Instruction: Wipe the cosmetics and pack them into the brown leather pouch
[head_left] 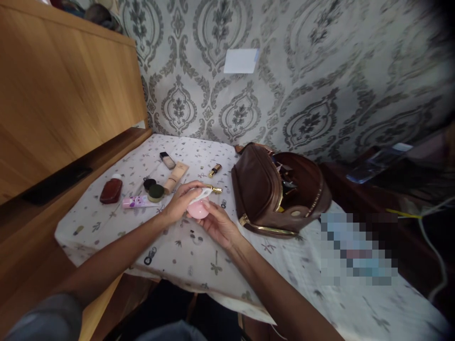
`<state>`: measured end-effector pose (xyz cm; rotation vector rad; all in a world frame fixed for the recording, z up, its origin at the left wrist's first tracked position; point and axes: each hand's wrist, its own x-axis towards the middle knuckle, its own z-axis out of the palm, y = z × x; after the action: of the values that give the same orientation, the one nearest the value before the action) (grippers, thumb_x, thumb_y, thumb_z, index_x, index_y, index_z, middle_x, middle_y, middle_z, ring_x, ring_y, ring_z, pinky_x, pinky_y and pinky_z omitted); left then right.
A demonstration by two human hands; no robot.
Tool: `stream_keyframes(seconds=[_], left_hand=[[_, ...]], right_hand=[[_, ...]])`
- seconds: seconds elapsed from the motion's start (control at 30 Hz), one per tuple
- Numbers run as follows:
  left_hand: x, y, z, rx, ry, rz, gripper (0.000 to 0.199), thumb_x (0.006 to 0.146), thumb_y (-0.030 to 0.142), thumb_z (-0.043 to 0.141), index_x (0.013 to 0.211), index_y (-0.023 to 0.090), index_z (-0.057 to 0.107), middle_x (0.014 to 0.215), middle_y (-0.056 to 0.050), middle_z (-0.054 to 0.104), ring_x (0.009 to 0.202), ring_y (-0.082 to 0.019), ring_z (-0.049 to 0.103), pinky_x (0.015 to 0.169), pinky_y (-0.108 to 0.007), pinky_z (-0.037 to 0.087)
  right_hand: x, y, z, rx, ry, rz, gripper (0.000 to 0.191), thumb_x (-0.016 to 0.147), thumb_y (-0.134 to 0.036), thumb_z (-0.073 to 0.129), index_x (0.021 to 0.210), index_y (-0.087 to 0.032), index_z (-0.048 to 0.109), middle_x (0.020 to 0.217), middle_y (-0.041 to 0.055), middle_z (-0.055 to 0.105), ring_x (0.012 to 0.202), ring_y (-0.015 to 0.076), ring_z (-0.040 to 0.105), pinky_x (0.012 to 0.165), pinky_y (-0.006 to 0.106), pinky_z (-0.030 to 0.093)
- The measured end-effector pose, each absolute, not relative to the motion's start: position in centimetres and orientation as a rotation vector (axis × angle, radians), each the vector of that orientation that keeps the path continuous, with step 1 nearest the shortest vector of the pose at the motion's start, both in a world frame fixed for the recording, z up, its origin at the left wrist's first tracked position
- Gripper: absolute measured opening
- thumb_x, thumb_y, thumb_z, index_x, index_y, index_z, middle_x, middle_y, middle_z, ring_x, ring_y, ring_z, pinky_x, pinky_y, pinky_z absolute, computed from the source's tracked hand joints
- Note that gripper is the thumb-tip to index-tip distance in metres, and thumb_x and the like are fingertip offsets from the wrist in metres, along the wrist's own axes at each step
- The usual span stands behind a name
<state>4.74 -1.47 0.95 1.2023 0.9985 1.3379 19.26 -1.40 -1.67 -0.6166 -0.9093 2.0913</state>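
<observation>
One patterned wall (241, 109): it rises straight behind the table's far edge and bounds our reach at the back.
Cloth-covered table (181, 260): its near edge runs below our forearms, with printed cloth showing between that edge and our hands.
Wooden cabinet (71, 80): it hems in the left side.
Brown leather bag (256, 184): it sits unzipped to our right, its base back from the near edge, with a strip of cloth between it and our hands.
Left hand (183, 201): we hold the pink rounded container from its left and top.
Right hand (222, 227): we grip the same container from its right and below.
Beige tube (176, 177): it lies just beyond the left hand.
Purple-and-white tube (138, 202): it lies left of our left wrist.
Pink rounded container (198, 210): between our two hands, above mid-table.
Dark red bottle (111, 191): outermost, toward the left edge.
Green-topped round jar (156, 192): just behind the purple-and-white tube.
Black-and-gold lipstick (215, 170): between beige tube and bag.
</observation>
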Motion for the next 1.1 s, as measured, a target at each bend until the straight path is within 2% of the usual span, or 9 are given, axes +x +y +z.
stream_keyframes(seconds=[0.17, 0.27, 0.33, 0.43, 0.53, 0.67, 0.8, 0.97, 1.1], left_hand=[[4.9, -1.5, 1.2, 1.046, 1.018, 1.398, 0.023, 0.067, 0.037, 0.068, 0.082, 0.018, 0.066, 0.07, 0.0, 0.067, 0.063, -0.015, 0.06, 0.057, -0.023, 0.045], [4.9, -1.6, 1.4, 1.01, 1.021, 1.389, 0.021, 0.064, 0.034, 0.069, 0.078, 0.019, 0.066, 0.069, 0.001, 0.067, 0.062, -0.014, 0.059, 0.056, -0.023, 0.044], [4.9, -1.5, 1.2, 1.016, 1.054, 1.379, 0.024, 0.065, 0.037, 0.07, 0.082, 0.02, 0.069, 0.075, 0.0, 0.07, 0.064, -0.016, 0.061, 0.056, -0.024, 0.046], [4.8, -1.4, 0.8, 1.096, 1.065, 1.344, 0.03, 0.07, 0.043, 0.07, 0.088, 0.019, 0.072, 0.086, -0.004, 0.074, 0.078, -0.021, 0.067, 0.064, -0.027, 0.051], [4.9, -1.6, 0.7, 1.22, 1.071, 1.322, 0.033, 0.076, 0.048, 0.07, 0.093, 0.02, 0.073, 0.093, -0.004, 0.075, 0.087, -0.023, 0.068, 0.073, -0.028, 0.053], [5.2, -2.1, 0.8, 1.454, 1.2, 1.366, 0.035, 0.079, 0.049, 0.07, 0.099, 0.021, 0.072, 0.1, -0.004, 0.074, 0.095, -0.024, 0.066, 0.081, -0.029, 0.052], [5.3, -2.2, 0.8, 1.508, 1.328, 1.378, 0.03, 0.082, 0.047, 0.064, 0.097, 0.022, 0.069, 0.091, -0.001, 0.07, 0.086, -0.022, 0.062, 0.075, -0.027, 0.051], [5.3, -1.9, 0.8, 1.442, 1.27, 1.435, 0.022, 0.08, 0.039, 0.063, 0.092, 0.021, 0.069, 0.092, 0.0, 0.07, 0.088, -0.019, 0.062, 0.079, -0.025, 0.048], [5.4, -1.6, 1.0, 1.203, 1.177, 1.428, 0.02, 0.073, 0.036, 0.063, 0.081, 0.018, 0.069, 0.081, 0.0, 0.068, 0.074, -0.016, 0.059, 0.066, -0.023, 0.044]], right_hand=[[19.1, -1.6, -2.0, -0.596, -0.826, 2.086, 0.038, 0.071, -0.042, 0.087, 0.096, -0.019, 0.07, 0.092, 0.0015, 0.074, 0.081, 0.0152, 0.066, 0.073, 0.028, 0.055], [19.1, -1.7, -2.0, -0.55, -0.78, 2.139, 0.043, 0.068, -0.044, 0.089, 0.098, -0.019, 0.071, 0.094, 0.0014, 0.074, 0.081, 0.0159, 0.066, 0.074, 0.03, 0.057], [19.0, -1.6, -2.1, -0.523, -0.75, 2.142, 0.048, 0.067, -0.048, 0.089, 0.099, -0.017, 0.071, 0.092, 0.0023, 0.074, 0.08, 0.0159, 0.066, 0.074, 0.03, 0.058], [18.9, -1.1, -2.5, -0.536, -0.67, 2.08, 0.055, 0.061, -0.051, 0.092, 0.098, -0.016, 0.071, 0.091, 0.0021, 0.074, 0.081, 0.0156, 0.066, 0.075, 0.029, 0.058], [18.9, -0.7, -2.8, -0.596, -0.609, 2.011, 0.05, 0.061, -0.05, 0.092, 0.093, -0.018, 0.071, 0.087, 0.0009, 0.073, 0.079, 0.0145, 0.065, 0.072, 0.027, 0.057], [18.8, -0.8, -2.8, -0.639, -0.645, 1.939, 0.047, 0.058, -0.053, 0.092, 0.08, -0.018, 0.069, 0.073, -0.0011, 0.067, 0.069, 0.0128, 0.06, 0.062, 0.024, 0.053], [18.6, -1.5, -2.4, -0.666, -0.847, 1.824, 0.048, 0.054, -0.048, 0.093, 0.082, -0.02, 0.067, 0.08, -0.0023, 0.066, 0.073, 0.0137, 0.061, 0.069, 0.027, 0.053], [18.9, -1.8, -1.8, -0.845, -1.189, 1.639, 0.054, 0.047, -0.034, 0.095, 0.093, -0.021, 0.068, 0.089, -0.0017, 0.068, 0.086, 0.0173, 0.063, 0.082, 0.031, 0.052], [19.1, -1.8, -1.4, -0.769, -1.229, 1.684, 0.05, 0.053, -0.033, 0.092, 0.097, -0.022, 0.071, 0.096, 0.0006, 0.071, 0.093, 0.0199, 0.065, 0.09, 0.034, 0.051]])
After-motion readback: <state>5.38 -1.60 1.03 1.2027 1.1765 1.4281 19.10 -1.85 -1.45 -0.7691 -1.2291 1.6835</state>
